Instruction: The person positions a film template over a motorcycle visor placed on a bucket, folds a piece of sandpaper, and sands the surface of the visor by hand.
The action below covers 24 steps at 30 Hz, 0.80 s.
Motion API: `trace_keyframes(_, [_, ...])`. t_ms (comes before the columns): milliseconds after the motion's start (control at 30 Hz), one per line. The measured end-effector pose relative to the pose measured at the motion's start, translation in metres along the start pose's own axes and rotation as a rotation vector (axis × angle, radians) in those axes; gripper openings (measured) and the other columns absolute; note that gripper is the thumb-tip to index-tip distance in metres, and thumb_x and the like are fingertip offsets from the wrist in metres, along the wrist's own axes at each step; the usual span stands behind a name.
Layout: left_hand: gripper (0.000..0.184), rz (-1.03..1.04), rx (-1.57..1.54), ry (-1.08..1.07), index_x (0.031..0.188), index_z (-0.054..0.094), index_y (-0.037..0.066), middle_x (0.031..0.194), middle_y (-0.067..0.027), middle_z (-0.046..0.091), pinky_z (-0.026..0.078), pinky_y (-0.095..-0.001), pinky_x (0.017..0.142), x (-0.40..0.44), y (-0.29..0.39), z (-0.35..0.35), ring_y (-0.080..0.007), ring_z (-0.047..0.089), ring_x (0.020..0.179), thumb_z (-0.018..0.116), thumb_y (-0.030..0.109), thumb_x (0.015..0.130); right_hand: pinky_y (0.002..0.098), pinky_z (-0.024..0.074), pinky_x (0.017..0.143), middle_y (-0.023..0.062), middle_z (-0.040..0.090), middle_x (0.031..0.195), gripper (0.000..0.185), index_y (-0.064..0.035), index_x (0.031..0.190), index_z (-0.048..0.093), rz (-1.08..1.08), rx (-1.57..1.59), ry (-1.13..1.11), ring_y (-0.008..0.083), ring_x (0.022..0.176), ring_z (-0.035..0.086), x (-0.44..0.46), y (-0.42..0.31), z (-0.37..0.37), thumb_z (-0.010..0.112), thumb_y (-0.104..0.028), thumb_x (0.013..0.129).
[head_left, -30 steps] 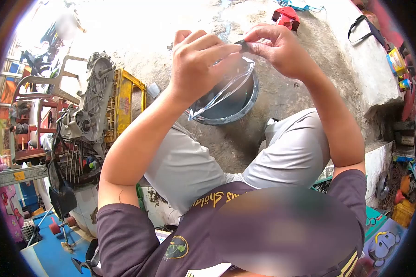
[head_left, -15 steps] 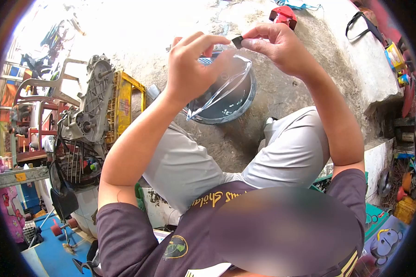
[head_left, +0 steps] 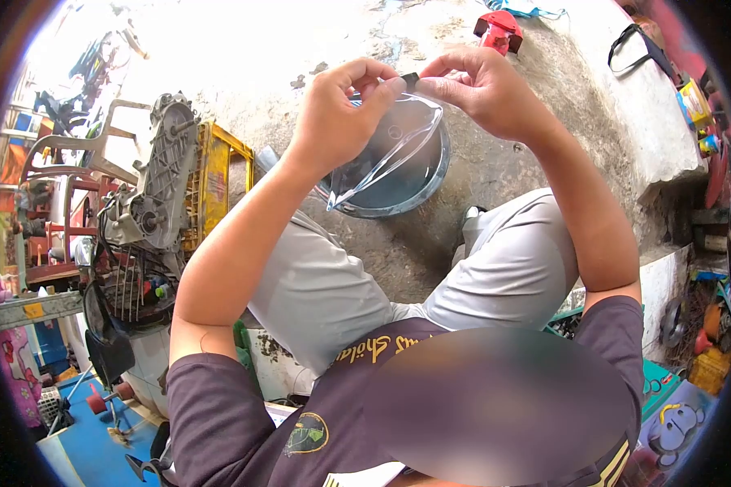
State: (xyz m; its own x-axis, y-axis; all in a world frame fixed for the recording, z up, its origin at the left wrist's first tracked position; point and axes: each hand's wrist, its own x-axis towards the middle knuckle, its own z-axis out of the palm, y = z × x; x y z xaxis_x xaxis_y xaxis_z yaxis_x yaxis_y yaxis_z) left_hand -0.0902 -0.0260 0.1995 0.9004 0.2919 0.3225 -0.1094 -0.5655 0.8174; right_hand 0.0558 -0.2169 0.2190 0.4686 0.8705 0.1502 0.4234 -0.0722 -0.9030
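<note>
A small black piece (head_left: pixel 411 82) is pinched between my two hands above a dark bucket. My left hand (head_left: pixel 345 109) has its thumb and index finger closed at the piece's left end. At its right end, my right hand (head_left: pixel 483 88) grips it between thumb and fingers. Under the hands stands the round dark bucket (head_left: pixel 418 199). A clear plastic bag or sheet (head_left: pixel 406 146) with bright edges lies across its opening. How the bag is supported is partly hidden by my left hand.
A red object (head_left: pixel 498 31) is on the concrete floor beyond my right hand. To the left stand a metal engine casing (head_left: pixel 167 174) and a yellow crate (head_left: pixel 218 178). A pale concrete ledge (head_left: pixel 625 114) runs along the right, with a black strap (head_left: pixel 633 49) on it.
My left hand, spread and apart from the black piece half a second ago, has closed its thumb and index finger at it. The piece has shifted slightly left and down with my right hand.
</note>
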Motion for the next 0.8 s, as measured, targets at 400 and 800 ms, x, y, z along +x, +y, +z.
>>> trace_keyframes(400, [0.024,-0.214,-0.598,-0.195,0.108,0.073,0.004,0.088,0.0055,0.063,0.043,-0.0227,0.080,0.006,-0.015,0.001,-0.0057,0.054,0.086,0.065,0.027,0.108,0.0347,0.0570,0.083,0.0145,0.078,0.101,0.025,0.0008,0.114,0.077,-0.255,-0.133,0.071,0.0195,0.090,0.071,0.006,0.010,0.007,0.077,-0.018,0.098])
trace_keyframes(800, [0.026,-0.282,-0.485,-0.230,0.110,0.071,0.007,0.090,0.0040,0.064,0.041,-0.0239,0.083,0.004,-0.007,-0.003,-0.0062,0.053,0.088,0.061,0.031,0.110,0.0349,0.0559,0.081,0.0133,0.077,0.098,0.022,-0.0011,0.113,0.078,-0.202,-0.184,0.079,0.0192,0.087,0.070,0.005,0.010,0.009,0.077,-0.018,0.098])
